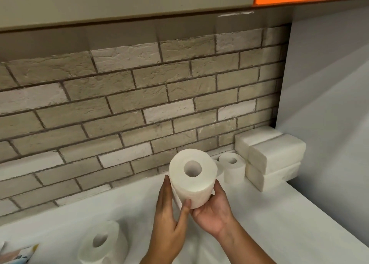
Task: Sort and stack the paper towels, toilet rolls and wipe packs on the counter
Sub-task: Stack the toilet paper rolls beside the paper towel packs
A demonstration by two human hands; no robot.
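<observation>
Left grip, right grip: curled round held roll | 2 loose: near roll, far roll | towel packs: 3+

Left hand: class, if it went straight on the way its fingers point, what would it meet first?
Probably the brick wall: the left hand points up past the toilet roll it holds; depth is unclear.

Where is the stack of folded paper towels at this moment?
In the head view, the towel stack sits at the far right corner of the counter, against the brick wall, just right of an upright roll.
</observation>
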